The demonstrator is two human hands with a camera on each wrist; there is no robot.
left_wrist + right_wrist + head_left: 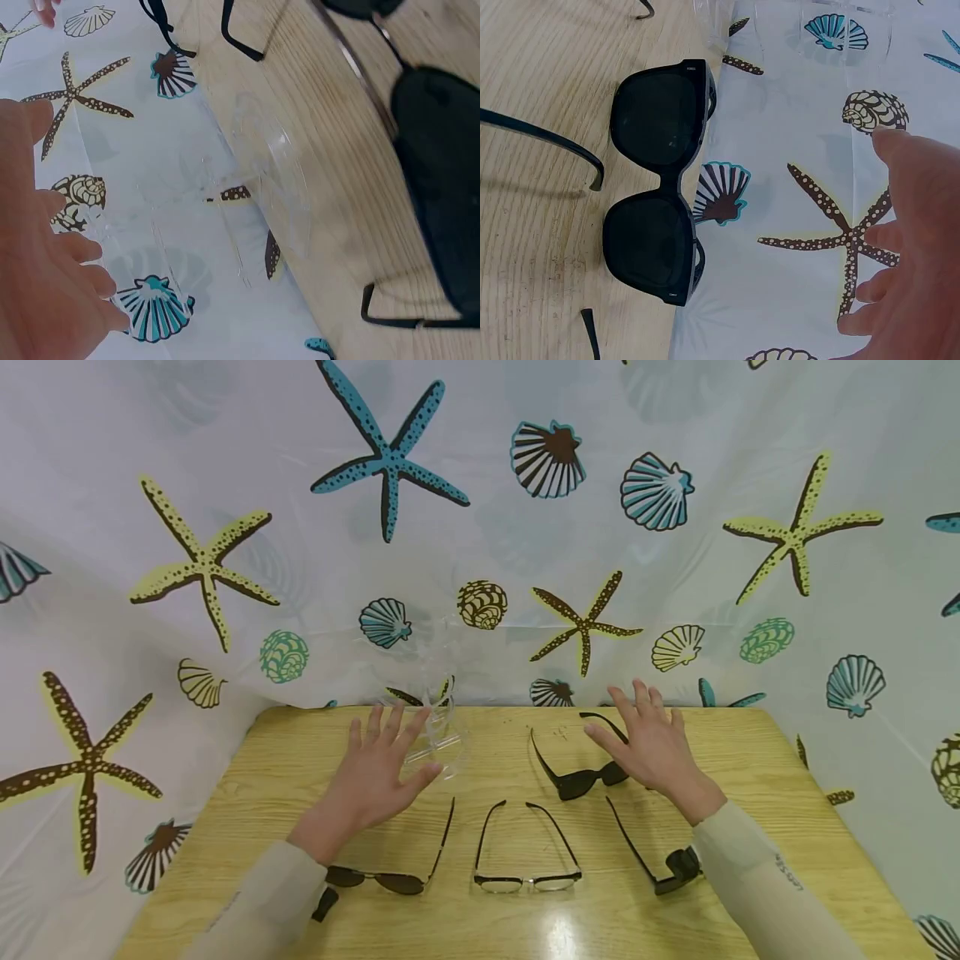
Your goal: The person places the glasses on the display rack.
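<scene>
While sleeve lettering (pixel 787 872) is illegible, both hands are spread: left hand (pixel 381 774) near a clear stand (pixel 289 180), right hand (pixel 658 747) partly hiding tabletop black sunglasses (pixel 577 784), both lenses exposed in the right-wrist view.

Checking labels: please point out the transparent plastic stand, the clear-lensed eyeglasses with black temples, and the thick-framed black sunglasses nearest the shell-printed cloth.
Transparent plastic stand (pixel 287 172): left wrist view, base.
Clear-lensed eyeglasses (pixel 553 883): head view, one lens.
Thick-framed black sunglasses (pixel 669 182): right wrist view, bridge.
</scene>
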